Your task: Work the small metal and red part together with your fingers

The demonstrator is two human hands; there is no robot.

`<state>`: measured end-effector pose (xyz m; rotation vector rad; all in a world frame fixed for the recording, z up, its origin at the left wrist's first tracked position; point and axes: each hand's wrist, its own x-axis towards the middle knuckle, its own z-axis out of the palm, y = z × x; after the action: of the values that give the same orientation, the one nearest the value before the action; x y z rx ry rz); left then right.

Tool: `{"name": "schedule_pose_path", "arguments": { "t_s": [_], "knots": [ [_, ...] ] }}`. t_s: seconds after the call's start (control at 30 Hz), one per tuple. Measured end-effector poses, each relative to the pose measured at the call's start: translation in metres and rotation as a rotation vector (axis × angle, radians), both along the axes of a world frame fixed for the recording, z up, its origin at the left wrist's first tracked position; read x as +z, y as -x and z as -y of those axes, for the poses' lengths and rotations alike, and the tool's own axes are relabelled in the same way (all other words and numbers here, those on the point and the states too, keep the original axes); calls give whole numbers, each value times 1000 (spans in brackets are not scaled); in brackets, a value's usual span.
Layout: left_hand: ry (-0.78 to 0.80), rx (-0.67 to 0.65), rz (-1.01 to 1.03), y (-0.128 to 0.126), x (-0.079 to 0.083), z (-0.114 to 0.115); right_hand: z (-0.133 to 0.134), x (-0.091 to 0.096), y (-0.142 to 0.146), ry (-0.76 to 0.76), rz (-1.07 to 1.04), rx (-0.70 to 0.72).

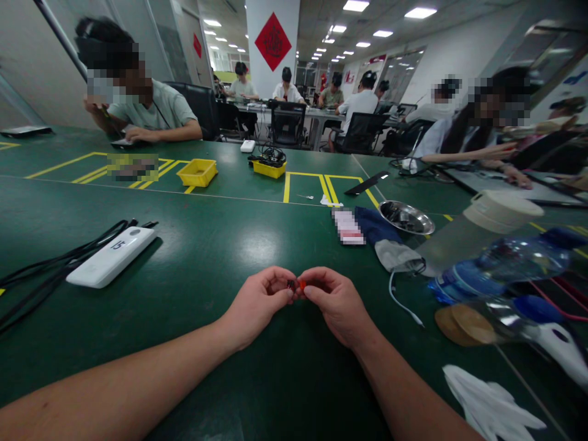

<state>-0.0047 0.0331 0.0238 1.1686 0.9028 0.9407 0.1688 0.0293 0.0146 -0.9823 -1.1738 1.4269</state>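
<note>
Over the green table (193, 245), my left hand (260, 303) and my right hand (334, 301) meet fingertip to fingertip. Pinched in the left fingers is a small dark piece (291, 285) with reddish specks. The right thumb and fingers are closed on a small orange-red piece (302, 285). The two pieces are close together; whether they touch or are joined I cannot tell. Both are too small and too covered by fingers to name their kind.
A white power bank (113, 257) and black cables lie left. On the right are a metal bowl (407, 217), a pouch (397, 254), a tumbler (478, 226), a water bottle (505, 260) and white gloves (491, 401). Yellow trays (197, 173) stand further back; people sit opposite.
</note>
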Motion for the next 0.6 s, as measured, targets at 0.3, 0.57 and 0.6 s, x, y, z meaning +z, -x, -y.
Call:
{"name": "schedule_pose_path", "arguments": {
  "t_s": [0.3,0.57,0.6],
  "knots": [
    [-186,11,-165,1,3,0,3,5,0,-75,152,35],
    [-141,9,-184,1,0,-1,4,5,2,-115,188,58],
    [-133,12,-174,1,1,-1,4,5,2,-115,189,57]
  ]
}}
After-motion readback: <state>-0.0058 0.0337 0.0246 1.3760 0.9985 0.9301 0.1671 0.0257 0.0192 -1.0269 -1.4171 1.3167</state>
